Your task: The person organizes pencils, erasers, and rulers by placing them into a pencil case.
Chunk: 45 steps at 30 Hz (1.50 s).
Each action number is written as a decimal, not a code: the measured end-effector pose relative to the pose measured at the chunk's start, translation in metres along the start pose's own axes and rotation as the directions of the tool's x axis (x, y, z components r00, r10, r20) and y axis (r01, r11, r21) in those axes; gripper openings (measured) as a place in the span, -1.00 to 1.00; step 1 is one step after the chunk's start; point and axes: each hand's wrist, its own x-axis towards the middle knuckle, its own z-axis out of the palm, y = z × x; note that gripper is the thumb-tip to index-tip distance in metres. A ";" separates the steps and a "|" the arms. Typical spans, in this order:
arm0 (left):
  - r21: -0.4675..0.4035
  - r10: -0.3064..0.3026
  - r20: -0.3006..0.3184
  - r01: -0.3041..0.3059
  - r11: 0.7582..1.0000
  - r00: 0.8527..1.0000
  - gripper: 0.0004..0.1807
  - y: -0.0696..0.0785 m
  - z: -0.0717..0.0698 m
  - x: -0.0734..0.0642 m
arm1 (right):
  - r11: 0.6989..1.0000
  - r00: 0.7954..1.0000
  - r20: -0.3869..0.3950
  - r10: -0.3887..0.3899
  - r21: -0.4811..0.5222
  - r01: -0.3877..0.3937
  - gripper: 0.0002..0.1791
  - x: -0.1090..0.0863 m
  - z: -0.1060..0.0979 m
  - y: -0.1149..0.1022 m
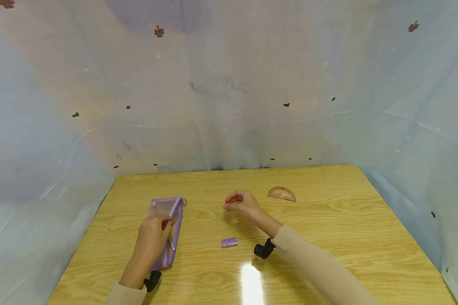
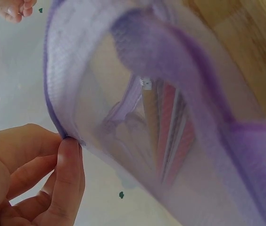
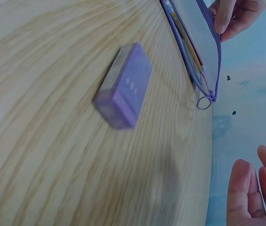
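Observation:
My left hand (image 1: 151,233) pinches the edge of a purple mesh pencil case (image 1: 178,231) between thumb and fingers, at the left of the table. Its mouth is spread apart in the left wrist view. Inside, pencils (image 2: 151,113) show, one with a metal band at its end. My right hand (image 1: 245,204) hovers over the middle of the table with its fingers loosely bent and nothing in them. A purple block that looks like a wrapped eraser (image 1: 229,242) lies on the table, nearer me than that hand; the right wrist view shows the eraser (image 3: 127,89) larger.
A clear pinkish protractor (image 1: 282,194) lies farther back, right of my right hand. A metal ring (image 1: 185,202) hangs at the case's far corner. Pale sheeting (image 1: 229,135) with small dark marks surrounds the wooden table (image 1: 328,220) at the back and sides.

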 end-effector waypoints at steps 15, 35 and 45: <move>0.007 -0.004 -0.004 0.004 1.000 1.000 -0.93 -0.002 -0.001 -0.002 | 0.998 0.998 -0.054 0.011 -0.055 -0.014 -0.71 -0.009 -0.027 0.006; 0.011 -0.004 0.001 0.004 1.000 1.000 -0.92 -0.003 0.001 -0.002 | 0.998 0.993 -0.118 0.012 -0.052 -0.019 -0.70 -0.022 -0.070 0.014; -0.001 0.000 0.018 0.000 1.000 1.000 -0.91 -0.001 0.000 -0.001 | 0.989 0.984 -0.177 0.036 -0.136 -0.060 -0.67 -0.032 -0.091 0.011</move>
